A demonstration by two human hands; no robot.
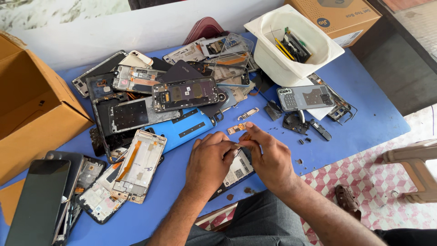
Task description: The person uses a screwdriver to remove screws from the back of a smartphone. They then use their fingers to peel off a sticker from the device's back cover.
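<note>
Both of my hands are working close together over the blue table (364,109), near its front edge, on a dismantled phone (237,169) lying flat beneath them with its inside facing up. I am curling my left hand (210,161) so that its fingertips are pinching narrowly around something small and pale at the phone's top edge; what that piece is I cannot tell, since it is mostly hidden between the two hands. I am bringing my right hand (269,159) in against it, forefinger stretched forward and thumb pressing toward the left fingertips, so both grips are nearly closed, with hardly any gap showing. To do this well, I judge that I should be keeping the phone pressed flat under the heels of my hands, pulling gently and evenly rather than twisting, and watching the thin orange ribbon part (236,128) lying just beyond my fingers so it is not being swept away. Beyond that, a heap of opened phone frames (184,93) is spreading across the table, a bright blue back cover (189,130) is lying just left of my hands, a white tub (293,43) of tools is standing at the far right, and a cardboard box (32,109) is sitting at the left.
</note>
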